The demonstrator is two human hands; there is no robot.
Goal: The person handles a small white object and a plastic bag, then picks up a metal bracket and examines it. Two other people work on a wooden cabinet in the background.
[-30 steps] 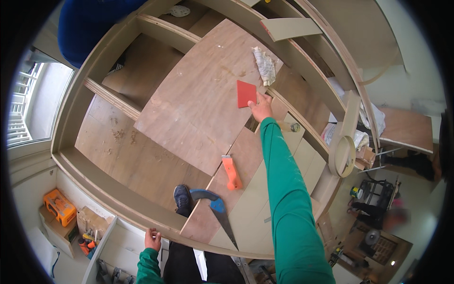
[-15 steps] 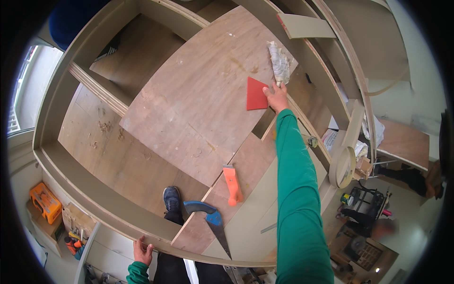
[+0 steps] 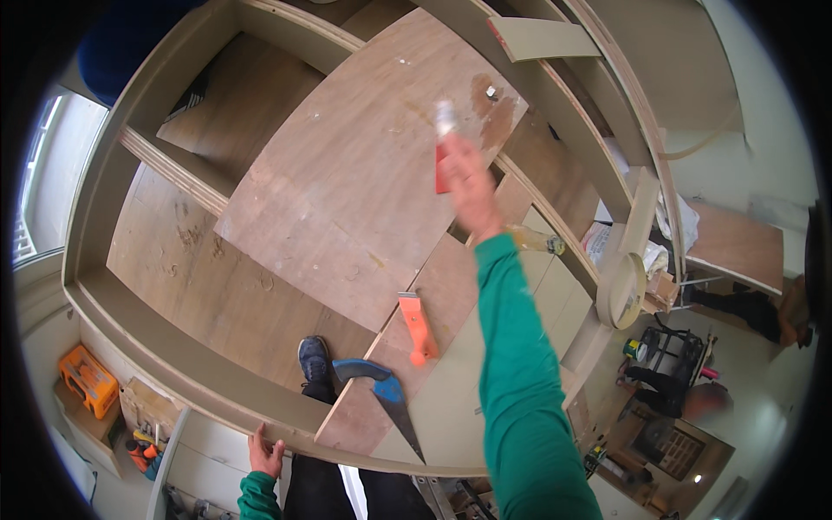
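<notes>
My right hand [image 3: 466, 178], blurred by motion, reaches over a large plywood panel [image 3: 347, 182] and grips a red scraper [image 3: 441, 165] with a pale smear of glue or rag at its top. My left hand [image 3: 264, 451] holds the near edge of the beige cabinet frame [image 3: 173, 360] at the bottom of the view. Both arms wear green sleeves. An orange scraper [image 3: 418, 327] lies on a narrower plywood strip [image 3: 416, 347], below the right hand. A blue-handled handsaw [image 3: 386, 399] rests near that strip's lower end.
The big cabinet frame lies flat with wooden dividers [image 3: 178, 169]. My dark shoe [image 3: 314, 360] stands inside it. An orange tool case [image 3: 87, 381] sits at lower left. A round tape roll [image 3: 626, 290], a beige board offcut [image 3: 542, 36] and workshop clutter are at right.
My right hand has moved the red scraper left and down across the panel, now blurred. The view has shifted closer over the panel. My left hand stays on the frame edge.
</notes>
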